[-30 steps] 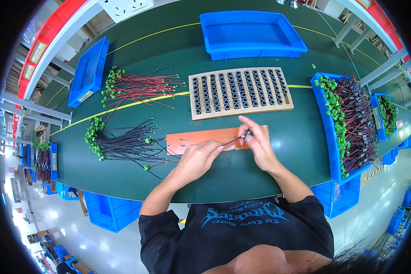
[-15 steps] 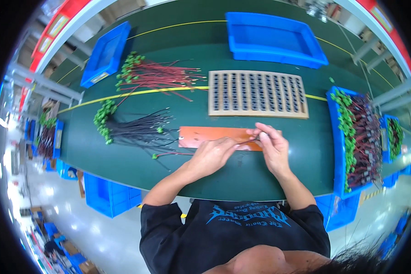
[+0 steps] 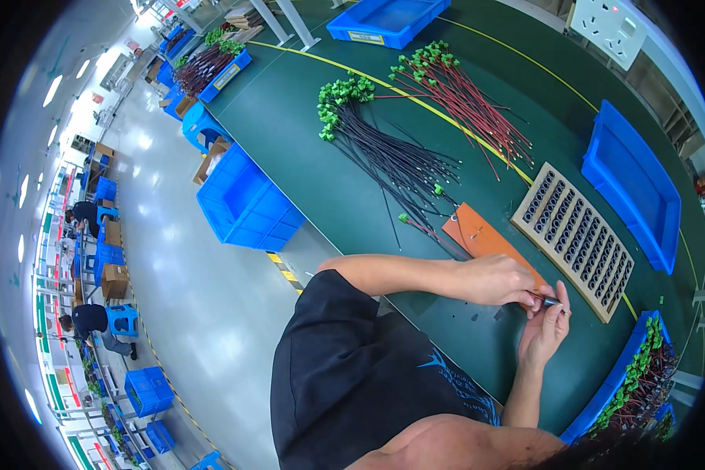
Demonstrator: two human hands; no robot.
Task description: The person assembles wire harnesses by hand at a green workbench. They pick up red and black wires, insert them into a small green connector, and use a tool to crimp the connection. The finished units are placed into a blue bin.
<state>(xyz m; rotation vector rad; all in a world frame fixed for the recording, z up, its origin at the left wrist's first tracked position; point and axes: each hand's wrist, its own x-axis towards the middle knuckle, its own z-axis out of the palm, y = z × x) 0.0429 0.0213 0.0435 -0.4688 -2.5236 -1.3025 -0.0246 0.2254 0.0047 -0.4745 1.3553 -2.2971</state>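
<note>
My left hand is closed in a pinch over the orange board, gripping the end of a wire. Beyond its wrist, a red and a black wire with green connectors trail across the table; one connector lies near the board's corner. My right hand holds a small black cylinder between thumb and fingers, right against the left fingertips. How the wire end meets the cylinder is too small to tell. Beside the board stands a wooden tray with rows of similar black cylinders.
Black wires and red wires with green connectors lie in bundles on the green table. Blue bins stand at the far edge, and a filled blue bin at the right. Another blue bin hangs off the table's left side.
My view has turned to the left, so the table now runs diagonally and the aisle shows. Both hands stay together over the board, and the black cylinder now shows between them.
</note>
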